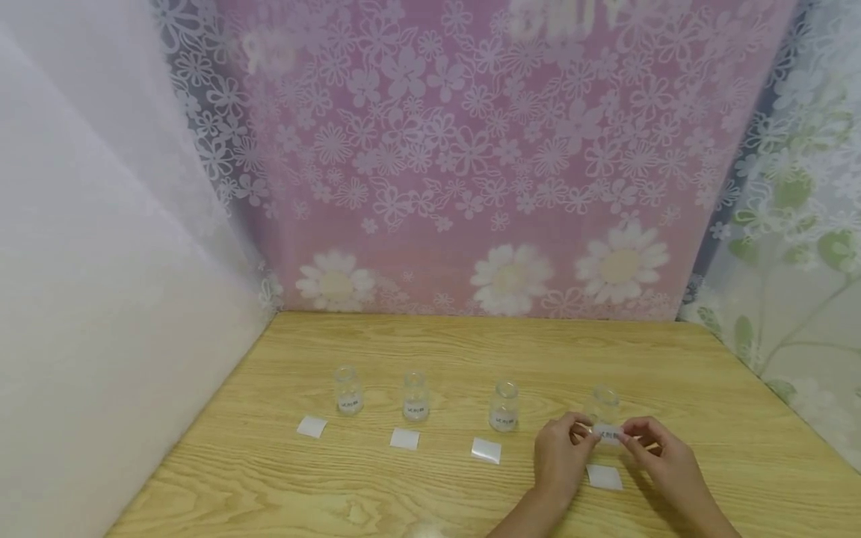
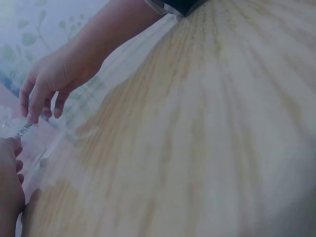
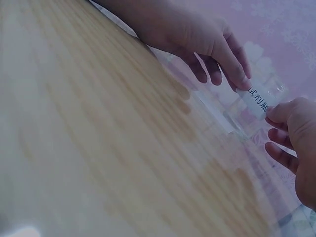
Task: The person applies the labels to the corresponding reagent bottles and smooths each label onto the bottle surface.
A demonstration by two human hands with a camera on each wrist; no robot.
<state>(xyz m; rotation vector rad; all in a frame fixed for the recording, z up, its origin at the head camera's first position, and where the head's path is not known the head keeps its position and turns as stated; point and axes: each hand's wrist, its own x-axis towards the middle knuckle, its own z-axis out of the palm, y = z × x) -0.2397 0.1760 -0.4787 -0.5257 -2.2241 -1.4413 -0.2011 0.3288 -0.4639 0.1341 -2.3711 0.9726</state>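
Note:
A white label (image 1: 608, 433) with black printed characters overlaps the lower front of the rightmost clear glass bottle (image 1: 606, 403). My left hand (image 1: 562, 453) pinches its left end between thumb and fingers. At the other end, the thumb and forefinger of my right hand (image 1: 666, 459) grip it. The right wrist view shows the label (image 3: 257, 102) stretched between both hands, the bottle's glass (image 3: 276, 89) behind it. Whether the label is stuck to the glass, I cannot tell. A white paper square (image 1: 605, 477) lies on the table just in front of this bottle.
Three more upright glass bottles stand in a row to the left: one nearby (image 1: 504, 407), one mid-row (image 1: 415, 396) and one farthest left (image 1: 348, 390). Each bears a similar label. White squares (image 1: 486, 450) lie before them on the wood-grain table (image 1: 303, 478). A flowered curtain (image 1: 430, 187) hangs behind.

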